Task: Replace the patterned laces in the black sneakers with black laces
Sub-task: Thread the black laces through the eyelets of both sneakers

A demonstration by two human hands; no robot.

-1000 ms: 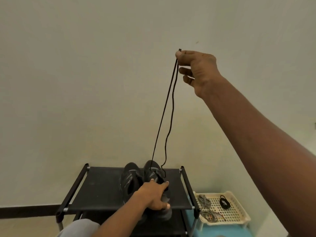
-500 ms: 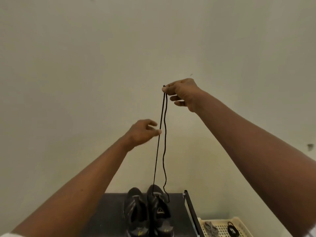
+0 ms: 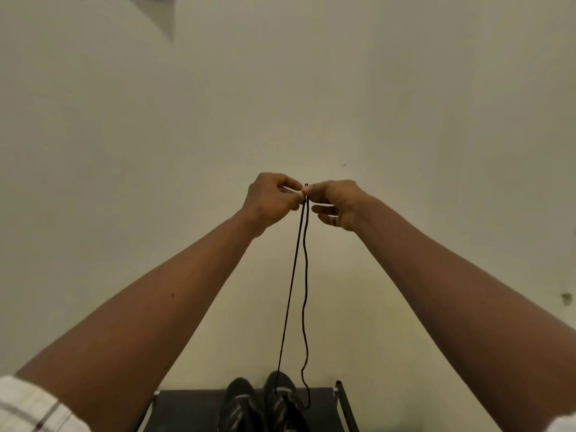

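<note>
Two strands of black lace (image 3: pixel 304 275) hanging near-vertical from the grips to the right-side sneaker (image 3: pixel 280 397) on the rack (image 3: pixel 187 410) — directly below. Left hand (image 3: pixel 270 199) and right hand (image 3: pixel 338 203) both pinching the lace tips, fingertips touching — neither nearer. Judged next: evening the ends.

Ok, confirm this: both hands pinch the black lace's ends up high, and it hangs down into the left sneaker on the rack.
Wrong in one respect. The head view shows the black lace, pinched by the left hand and right hand, hanging down into the right sneaker on the rack, not the left sneaker.
</note>
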